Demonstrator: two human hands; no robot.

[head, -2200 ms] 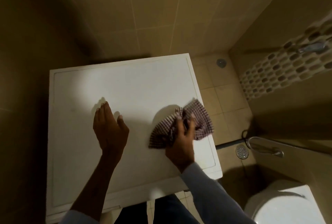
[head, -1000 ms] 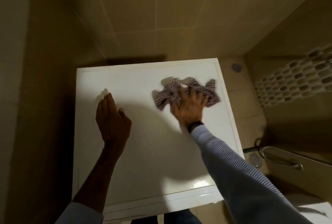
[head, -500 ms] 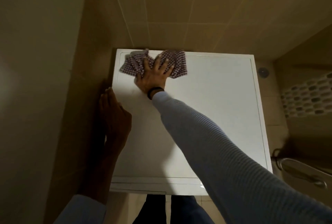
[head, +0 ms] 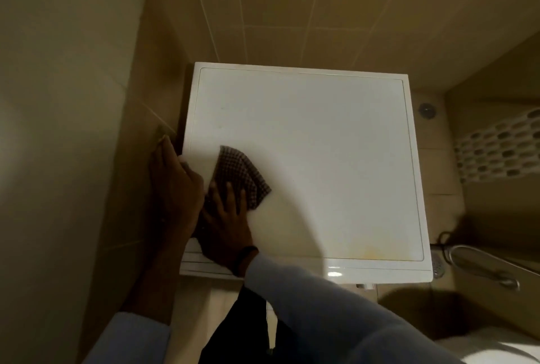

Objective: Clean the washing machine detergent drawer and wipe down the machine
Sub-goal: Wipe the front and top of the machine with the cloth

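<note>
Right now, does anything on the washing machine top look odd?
Yes: a faint yellowish stain sits near the front right corner of the washing machine top, apart from the checked cloth under the right hand.

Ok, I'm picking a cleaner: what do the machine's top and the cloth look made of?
Machine top: smooth glossy white, glint at front edge; painted metal or laminate, unclear which. Cloth: soft woven checked fabric, creased folds, probably cotton.
</note>
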